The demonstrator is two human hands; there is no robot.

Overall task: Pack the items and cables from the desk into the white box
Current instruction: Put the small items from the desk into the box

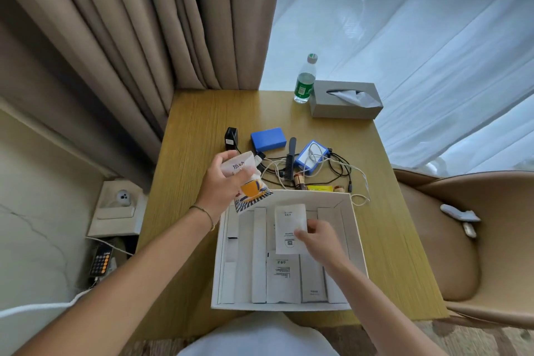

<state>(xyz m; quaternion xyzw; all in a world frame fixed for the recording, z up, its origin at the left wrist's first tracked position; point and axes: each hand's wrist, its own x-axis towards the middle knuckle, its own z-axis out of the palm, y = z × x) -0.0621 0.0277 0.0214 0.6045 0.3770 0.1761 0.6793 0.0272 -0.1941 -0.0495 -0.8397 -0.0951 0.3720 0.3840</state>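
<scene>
Both hands hold printed packets (252,182) above the white box (357,235), lettering unreadable.

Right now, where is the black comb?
In the head view the black comb lies on the desk beyond the white box, among the tangled cables, between the blue box to its left and the blue-edged pack to its right.

i see soft daylight coming through the thin white curtain (419,37) in the upper right. the desk (208,124) is bright with faint shadows. edges bend and stretch. the picture looks a little blurry everywhere.
</scene>
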